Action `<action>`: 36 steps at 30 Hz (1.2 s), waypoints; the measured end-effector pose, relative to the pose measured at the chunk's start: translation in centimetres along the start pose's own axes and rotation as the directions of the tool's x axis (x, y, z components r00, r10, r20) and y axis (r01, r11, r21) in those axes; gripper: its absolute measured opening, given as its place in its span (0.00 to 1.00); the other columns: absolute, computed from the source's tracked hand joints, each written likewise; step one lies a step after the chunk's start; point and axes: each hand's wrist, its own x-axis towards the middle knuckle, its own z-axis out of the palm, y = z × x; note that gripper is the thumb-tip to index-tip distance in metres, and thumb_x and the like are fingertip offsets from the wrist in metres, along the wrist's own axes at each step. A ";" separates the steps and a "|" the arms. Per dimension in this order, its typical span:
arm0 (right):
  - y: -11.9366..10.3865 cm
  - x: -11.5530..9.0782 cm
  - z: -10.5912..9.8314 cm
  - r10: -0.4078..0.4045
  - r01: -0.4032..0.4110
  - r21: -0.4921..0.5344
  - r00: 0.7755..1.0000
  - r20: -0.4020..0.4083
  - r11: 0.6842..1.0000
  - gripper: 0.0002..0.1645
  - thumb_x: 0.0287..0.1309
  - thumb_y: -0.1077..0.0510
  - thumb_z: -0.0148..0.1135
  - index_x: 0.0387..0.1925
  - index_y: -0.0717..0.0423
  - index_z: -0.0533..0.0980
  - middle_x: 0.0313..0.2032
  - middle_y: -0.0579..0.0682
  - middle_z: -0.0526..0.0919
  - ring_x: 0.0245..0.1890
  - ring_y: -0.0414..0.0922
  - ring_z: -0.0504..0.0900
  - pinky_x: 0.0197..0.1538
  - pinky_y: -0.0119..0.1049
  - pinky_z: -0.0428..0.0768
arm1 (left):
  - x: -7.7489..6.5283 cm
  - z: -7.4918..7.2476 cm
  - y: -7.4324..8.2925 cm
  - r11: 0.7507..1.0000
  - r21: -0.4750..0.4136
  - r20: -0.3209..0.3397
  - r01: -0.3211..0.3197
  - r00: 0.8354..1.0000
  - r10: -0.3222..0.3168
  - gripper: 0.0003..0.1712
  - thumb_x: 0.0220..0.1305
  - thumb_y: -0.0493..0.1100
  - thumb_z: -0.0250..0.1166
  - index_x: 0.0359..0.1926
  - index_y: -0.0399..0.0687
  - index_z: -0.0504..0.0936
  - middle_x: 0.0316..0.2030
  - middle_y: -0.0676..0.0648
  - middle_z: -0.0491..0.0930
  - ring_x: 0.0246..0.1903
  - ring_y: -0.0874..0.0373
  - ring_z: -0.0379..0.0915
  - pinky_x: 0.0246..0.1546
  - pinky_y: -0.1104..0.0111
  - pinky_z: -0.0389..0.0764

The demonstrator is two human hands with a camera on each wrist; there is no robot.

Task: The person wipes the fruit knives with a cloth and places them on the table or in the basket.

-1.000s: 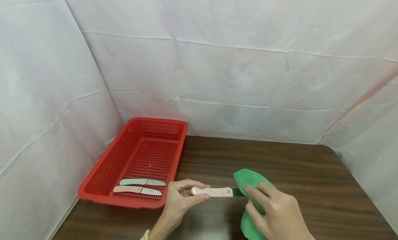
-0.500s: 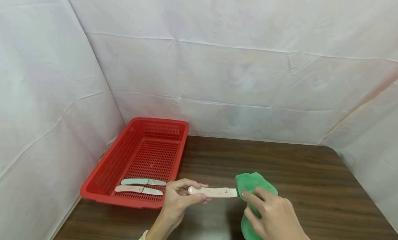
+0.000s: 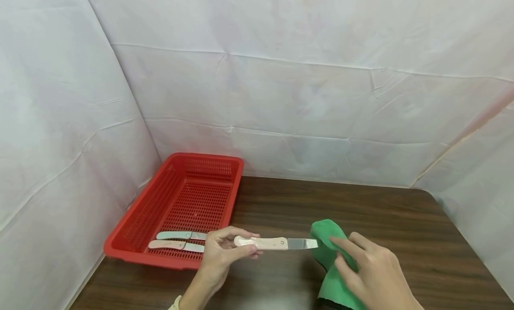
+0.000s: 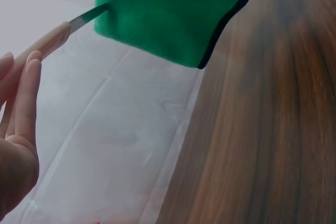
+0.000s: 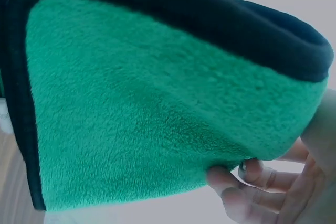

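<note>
My left hand [image 3: 218,256] grips a folding knife [image 3: 267,243] by its pale cream handle, thumb on one side and fingers on the other. The knife lies level, its bare blade pointing right. Just past the blade tip, a green cloth [image 3: 325,238] with black edging hangs from my right hand [image 3: 375,267], which pinches it between thumb and fingers. From the left wrist, the blade [image 4: 93,13] overlaps the cloth's left side and has a green tint. The cloth [image 5: 115,103] fills most of the right wrist view and hides the knife there.
A red perforated basket [image 3: 138,258] stands at the left on a dark wood-grain table [image 3: 361,207]. Inside lie two unfolded knives, one with a mint handle [image 3: 173,235] and one with a pink handle [image 3: 166,244]. White sheeting [image 3: 281,78] encloses the back and sides.
The blade, mostly covered by the cloth before, now shows along its length. My left hand has shifted slightly left with the knife, and my right hand has moved right with the cloth.
</note>
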 end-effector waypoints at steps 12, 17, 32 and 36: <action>1.5 -0.4 -0.8 0.080 -0.078 0.098 0.997 -0.012 0.992 0.17 0.38 0.66 0.55 0.36 0.54 0.80 0.23 0.32 0.64 0.15 0.23 0.51 0.16 0.12 0.53 | 0.2 -2.2 1.9 0.985 0.098 -0.080 0.140 0.988 -0.132 0.15 0.49 0.22 0.58 0.41 0.19 0.70 0.38 0.28 0.76 0.29 0.38 0.77 0.29 0.47 0.76; 2.4 -0.5 -1.4 0.157 -0.161 0.086 0.987 0.042 0.983 0.19 0.38 0.68 0.59 0.37 0.52 0.79 0.24 0.32 0.67 0.15 0.26 0.53 0.17 0.14 0.55 | 0.6 -3.5 2.9 0.976 0.129 -0.100 0.176 0.981 -0.164 0.16 0.51 0.23 0.57 0.43 0.20 0.70 0.39 0.29 0.76 0.31 0.39 0.77 0.30 0.48 0.77; 5.5 -2.1 -1.4 0.187 -0.193 0.078 0.979 0.083 0.978 0.21 0.36 0.69 0.63 0.37 0.50 0.79 0.21 0.32 0.64 0.14 0.28 0.54 0.15 0.15 0.54 | 2.0 -7.9 6.1 0.923 0.204 -0.210 0.326 0.936 -0.284 0.17 0.52 0.26 0.59 0.45 0.30 0.74 0.32 0.37 0.78 0.29 0.44 0.78 0.34 0.48 0.75; 6.3 -2.8 -1.4 0.195 -0.201 0.071 0.977 0.087 0.977 0.23 0.35 0.70 0.64 0.37 0.48 0.78 0.21 0.32 0.64 0.16 0.29 0.55 0.15 0.16 0.54 | 2.1 -9.1 6.7 0.910 0.234 -0.216 0.342 0.931 -0.294 0.17 0.53 0.27 0.59 0.46 0.31 0.73 0.33 0.37 0.76 0.32 0.41 0.77 0.35 0.49 0.76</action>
